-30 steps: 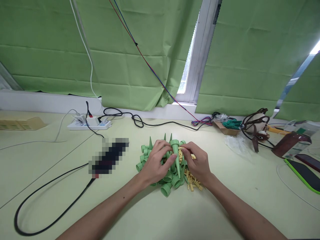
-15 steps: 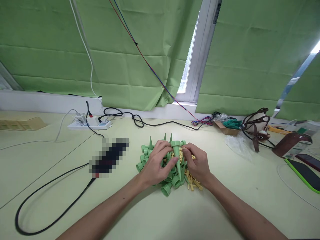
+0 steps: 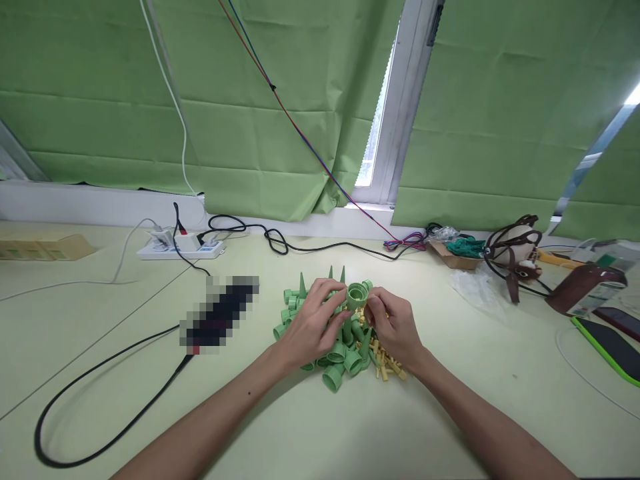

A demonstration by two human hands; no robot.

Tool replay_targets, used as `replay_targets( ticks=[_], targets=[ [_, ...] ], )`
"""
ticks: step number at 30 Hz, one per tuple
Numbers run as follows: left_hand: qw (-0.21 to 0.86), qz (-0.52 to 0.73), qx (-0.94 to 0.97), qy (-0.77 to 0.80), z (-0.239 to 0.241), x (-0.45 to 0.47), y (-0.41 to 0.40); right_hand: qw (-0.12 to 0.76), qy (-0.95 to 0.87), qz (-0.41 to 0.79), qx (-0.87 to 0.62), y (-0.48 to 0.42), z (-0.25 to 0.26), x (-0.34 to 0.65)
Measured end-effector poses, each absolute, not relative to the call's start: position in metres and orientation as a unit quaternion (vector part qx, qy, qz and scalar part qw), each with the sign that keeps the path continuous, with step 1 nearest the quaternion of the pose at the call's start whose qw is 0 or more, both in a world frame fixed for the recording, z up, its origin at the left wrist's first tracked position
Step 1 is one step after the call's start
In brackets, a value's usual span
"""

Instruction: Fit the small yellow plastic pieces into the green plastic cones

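Note:
My left hand [image 3: 320,317] pinches a green plastic watering spike [image 3: 357,295] by its side; its round, hollow cap end faces me, so its pointed end is out of sight. At the right of that rim is my right hand [image 3: 395,323], fingers pressed together; whatever they hold is hidden. Beneath both hands lies a pile of similar green spikes [image 3: 336,353], some with points up, others showing open caps. Small yellow plastic pieces [image 3: 387,363] are heaped by my right hand, partly covered by it.
A blurred-out dark device [image 3: 220,315] with a black cable lies left on the table. Behind are a power strip [image 3: 183,249] and a long black cord [image 3: 320,249]. To the right are a cardboard box [image 3: 455,257], plastic bag [image 3: 477,290], brown bottle [image 3: 583,290] and green-edged phone [image 3: 607,347].
The green watering spike has turned from point-down to having its open cap end toward me. Both hands stay close together over the pile.

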State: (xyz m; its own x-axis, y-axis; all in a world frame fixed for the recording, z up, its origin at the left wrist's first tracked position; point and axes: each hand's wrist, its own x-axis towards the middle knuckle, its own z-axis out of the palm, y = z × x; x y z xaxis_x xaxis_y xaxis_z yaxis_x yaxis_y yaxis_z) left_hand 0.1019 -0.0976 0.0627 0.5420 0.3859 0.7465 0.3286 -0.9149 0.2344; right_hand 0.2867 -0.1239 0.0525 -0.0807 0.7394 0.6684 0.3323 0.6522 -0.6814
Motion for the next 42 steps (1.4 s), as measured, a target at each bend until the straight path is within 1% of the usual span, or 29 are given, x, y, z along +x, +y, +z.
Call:
replay_targets(
  ticks=[9, 16, 19, 23, 27, 29, 35, 42],
  targets=[
    [0.002, 0.431, 0.885, 0.177, 0.064, 0.101, -0.095, 0.552, -0.713, 0.221, -0.372, -0.123, 0.052, 0.288],
    [-0.098, 0.439, 0.879, 0.155, 0.064, 0.096, -0.087, 0.540, -0.717, 0.256, -0.358, -0.123, 0.055, 0.287],
    [-0.113, 0.439, 0.877, 0.160, 0.063, 0.095, -0.085, 0.552, -0.703, 0.275, -0.354, -0.122, 0.053, 0.287],
    [-0.080, 0.464, 0.861, 0.194, 0.061, 0.097, -0.086, 0.581, -0.678, 0.274, -0.357, -0.121, 0.052, 0.287],
    [-0.030, 0.518, 0.822, 0.237, 0.063, 0.101, -0.091, 0.599, -0.674, 0.231, -0.366, -0.122, 0.055, 0.287],
    [0.007, 0.525, 0.814, 0.249, 0.065, 0.102, -0.094, 0.599, -0.684, 0.200, -0.366, -0.123, 0.056, 0.286],
    [0.090, 0.475, 0.835, 0.265, 0.067, 0.101, -0.100, 0.583, -0.724, 0.122, -0.348, -0.123, 0.057, 0.283],
    [0.097, 0.473, 0.837, 0.257, 0.067, 0.104, -0.102, 0.576, -0.734, 0.099, -0.346, -0.124, 0.053, 0.283]
  ],
)
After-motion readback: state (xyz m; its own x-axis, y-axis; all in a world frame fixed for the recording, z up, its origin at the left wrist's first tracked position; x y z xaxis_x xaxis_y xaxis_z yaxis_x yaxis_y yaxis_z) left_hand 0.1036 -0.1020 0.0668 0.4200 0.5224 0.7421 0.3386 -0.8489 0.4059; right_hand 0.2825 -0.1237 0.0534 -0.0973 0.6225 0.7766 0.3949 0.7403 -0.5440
